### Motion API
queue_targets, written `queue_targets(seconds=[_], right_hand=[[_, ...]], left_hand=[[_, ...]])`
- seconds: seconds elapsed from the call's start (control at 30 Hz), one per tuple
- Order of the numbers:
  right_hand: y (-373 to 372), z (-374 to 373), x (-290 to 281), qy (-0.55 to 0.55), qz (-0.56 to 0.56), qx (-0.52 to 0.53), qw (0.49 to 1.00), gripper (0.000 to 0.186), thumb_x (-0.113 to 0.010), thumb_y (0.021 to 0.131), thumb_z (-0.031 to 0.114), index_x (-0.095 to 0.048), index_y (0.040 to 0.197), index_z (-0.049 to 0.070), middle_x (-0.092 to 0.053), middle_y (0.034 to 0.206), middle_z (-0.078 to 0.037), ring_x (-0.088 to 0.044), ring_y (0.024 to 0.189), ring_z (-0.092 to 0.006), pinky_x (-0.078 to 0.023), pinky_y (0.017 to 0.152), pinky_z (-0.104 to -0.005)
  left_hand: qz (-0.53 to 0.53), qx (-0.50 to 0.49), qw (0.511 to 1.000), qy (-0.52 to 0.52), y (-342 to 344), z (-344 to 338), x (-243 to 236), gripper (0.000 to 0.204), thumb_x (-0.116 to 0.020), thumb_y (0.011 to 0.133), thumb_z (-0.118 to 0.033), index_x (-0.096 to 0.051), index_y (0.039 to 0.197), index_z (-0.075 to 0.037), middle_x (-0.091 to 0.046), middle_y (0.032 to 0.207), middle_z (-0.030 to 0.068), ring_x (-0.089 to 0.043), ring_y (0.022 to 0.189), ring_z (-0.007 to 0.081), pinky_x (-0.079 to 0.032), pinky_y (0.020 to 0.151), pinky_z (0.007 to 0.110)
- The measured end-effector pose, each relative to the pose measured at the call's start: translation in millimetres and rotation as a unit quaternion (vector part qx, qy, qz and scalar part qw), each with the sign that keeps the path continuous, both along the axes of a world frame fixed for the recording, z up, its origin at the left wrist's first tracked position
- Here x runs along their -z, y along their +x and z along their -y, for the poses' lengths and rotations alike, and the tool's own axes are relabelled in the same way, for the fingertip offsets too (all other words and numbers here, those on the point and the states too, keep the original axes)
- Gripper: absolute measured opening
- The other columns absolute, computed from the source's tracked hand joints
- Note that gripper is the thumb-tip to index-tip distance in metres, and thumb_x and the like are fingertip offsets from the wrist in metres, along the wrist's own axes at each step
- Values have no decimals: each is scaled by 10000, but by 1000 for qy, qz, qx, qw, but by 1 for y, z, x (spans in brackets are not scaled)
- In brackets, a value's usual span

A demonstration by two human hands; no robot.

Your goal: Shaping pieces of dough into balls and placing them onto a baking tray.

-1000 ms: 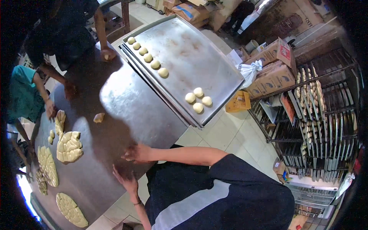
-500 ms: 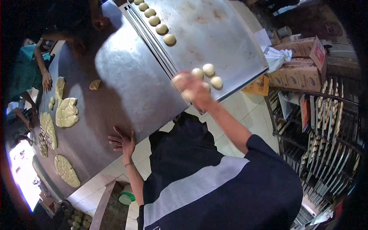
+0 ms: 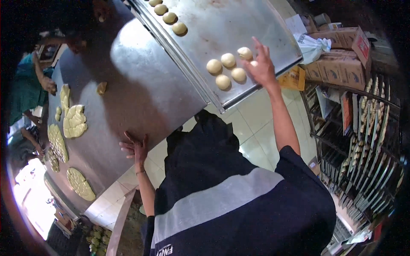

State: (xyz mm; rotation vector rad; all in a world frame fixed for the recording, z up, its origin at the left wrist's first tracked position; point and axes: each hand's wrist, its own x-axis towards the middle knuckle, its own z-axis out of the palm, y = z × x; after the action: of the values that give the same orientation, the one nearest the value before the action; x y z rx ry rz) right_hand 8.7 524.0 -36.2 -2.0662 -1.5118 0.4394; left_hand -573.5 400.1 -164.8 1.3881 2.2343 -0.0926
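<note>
My right hand (image 3: 263, 68) is over the near right part of the metal tray (image 3: 273, 25), its fingers spread and stretched out. One pale dough ball (image 3: 254, 63) shows partly under it, between thumb and fingers, and another dough ball (image 3: 244, 53) lies right at the fingertips. Whether the hand touches either is hard to tell. To its left, several round dough balls, such as this smooth one (image 3: 214, 66), sit close together in short rows. Flat on the near edge of the metal worktable (image 3: 166, 98) rests my left hand (image 3: 136, 148), open with fingers apart, holding nothing.
A row of dough balls (image 3: 170, 17) runs along the tray's far left side. Flattened dough slabs (image 3: 75, 121) and a small dough scrap (image 3: 101, 88) lie on the worktable. Another person's hand (image 3: 49, 85) is at the left. Cardboard boxes (image 3: 337, 68) and a loaded rack (image 3: 363, 141) stand right.
My right hand has moved from the tray's near left corner to the right, bringing two dough balls beside the others, and its fingers have spread. My left hand stays on the worktable.
</note>
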Motion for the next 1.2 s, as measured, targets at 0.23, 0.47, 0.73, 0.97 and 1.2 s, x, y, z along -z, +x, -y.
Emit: queue_targets(seconds=[0.23, 0.47, 0.73, 0.97, 1.2], right_hand=[[11, -10, 22, 48, 34, -110, 992, 531, -696, 826, 92, -608, 1344, 162, -597, 1197, -150, -641, 1061, -364, -541, 892, -461], [-20, -8, -36, 212, -23, -29, 977, 312, -745, 784, 61, -705, 1094, 61, -647, 954, -152, -643, 951, -330, -530, 835, -407], [-38, 8, -75, 222, -39, 25, 974, 303, -776, 851, 54, -611, 1102, 18, -581, 1121, -117, -647, 922, -226, -544, 762, -324], [-24, 111, -80, 190, -334, 208, 899, 150, -651, 1002, 111, -621, 1092, -5, -645, 884, -64, -620, 734, -120, -502, 601, -266], [-55, 175, -64, 168, -236, 252, 923, 193, -690, 985, 120, -666, 869, -32, -640, 884, -84, -596, 762, -133, -477, 667, -268]], left_hand=[[34, -19, 999, 16, 1, 6, 1, 1132, -564, 872, -792, 132, 1633, -326, 283, 1579, 397, 238, 1417, 671, -41, 991, 890], [-30, -37, 999, 4, 30, -9, -37, 1040, -625, 907, -658, 0, 1644, -274, 56, 1604, 417, 2, 1445, 678, -151, 1055, 830], [347, 372, 808, 299, 241, -98, -118, 429, -635, 907, -58, -567, 1326, 5, -574, 1341, 265, -520, 1262, 457, -401, 1100, 529], [315, 550, 703, 323, 420, -151, -111, 553, -582, 953, -152, -457, 1475, -22, -515, 1462, 250, -476, 1362, 426, -416, 1121, 501], [281, 570, 729, 253, 456, -151, -88, 439, -637, 901, -98, -512, 1313, -15, -562, 1328, 209, -534, 1235, 423, -435, 1056, 513]])
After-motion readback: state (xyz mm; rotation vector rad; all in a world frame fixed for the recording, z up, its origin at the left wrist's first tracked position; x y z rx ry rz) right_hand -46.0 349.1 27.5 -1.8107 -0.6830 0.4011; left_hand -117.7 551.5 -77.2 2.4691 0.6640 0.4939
